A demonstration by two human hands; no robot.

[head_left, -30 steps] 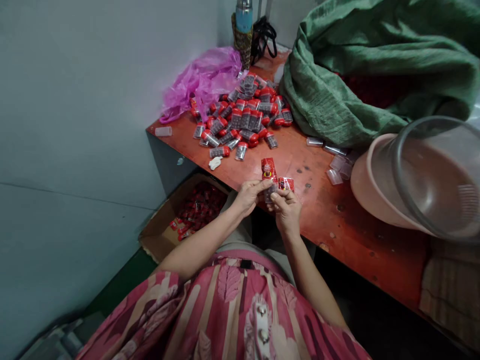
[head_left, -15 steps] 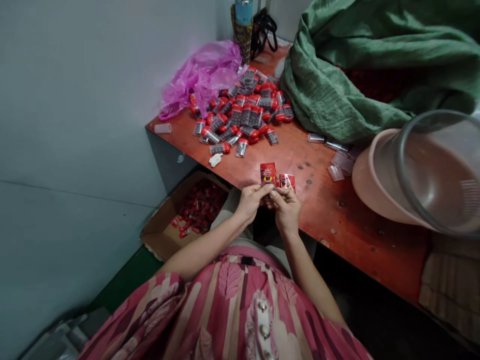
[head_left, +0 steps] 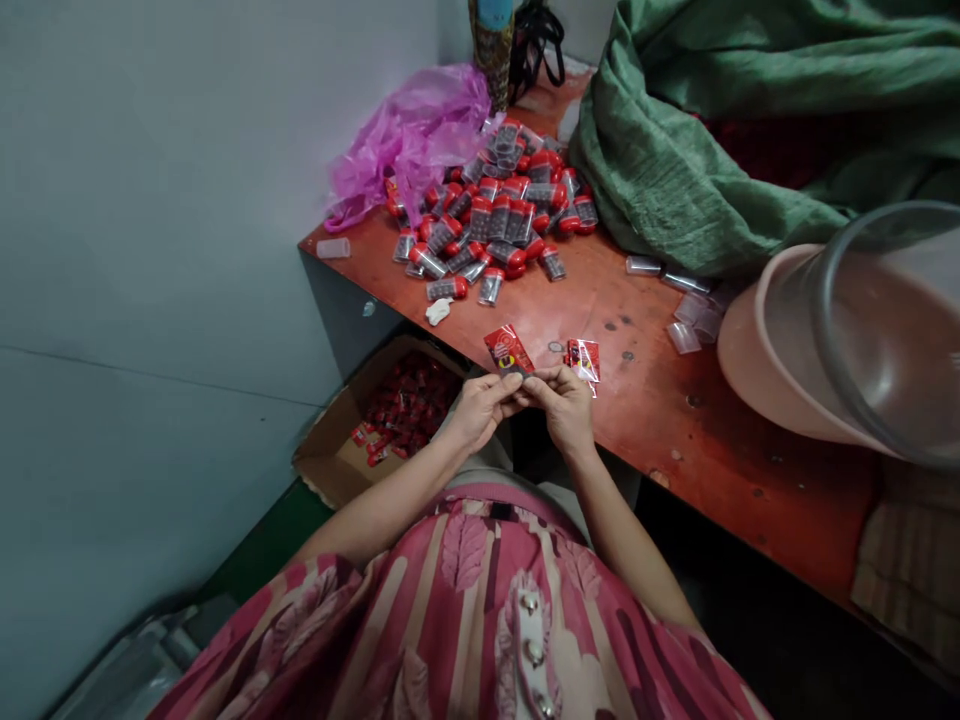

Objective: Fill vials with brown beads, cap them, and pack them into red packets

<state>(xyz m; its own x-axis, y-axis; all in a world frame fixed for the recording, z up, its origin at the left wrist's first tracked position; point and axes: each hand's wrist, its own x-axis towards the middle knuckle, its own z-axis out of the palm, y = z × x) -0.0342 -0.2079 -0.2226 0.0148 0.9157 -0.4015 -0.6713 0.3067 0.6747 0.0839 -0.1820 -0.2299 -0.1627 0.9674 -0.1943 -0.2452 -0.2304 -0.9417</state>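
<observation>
Red shows beyond my fingertips: a printed packet (head_left: 508, 348), held over the near edge of the table (head_left: 652, 400), its far end slanting to the left. My left hand (head_left: 480, 408) and my right hand (head_left: 566, 408) are close together, both pinching its near end, thumbs almost meeting. What my fingers cover I cannot tell. A second packet (head_left: 583, 358) lies on the table just beside my right hand.

Farther back, clear bottles (head_left: 481, 217) with red caps and dark contents lie heaped, a pink bag (head_left: 416, 130) crumpled against them. Below the table to my left, a carton (head_left: 322, 470) holds many small red pieces (head_left: 416, 405), too dim to name. The green sack (head_left: 652, 170) gapes over something dark red that I cannot make out. On my right, a grey-rimmed basin (head_left: 819, 310) sits tilted inside a pink tub (head_left: 757, 370), and clear tubes (head_left: 684, 338) lie near it. At the back, a woven holder (head_left: 493, 75) has something blue in it.
</observation>
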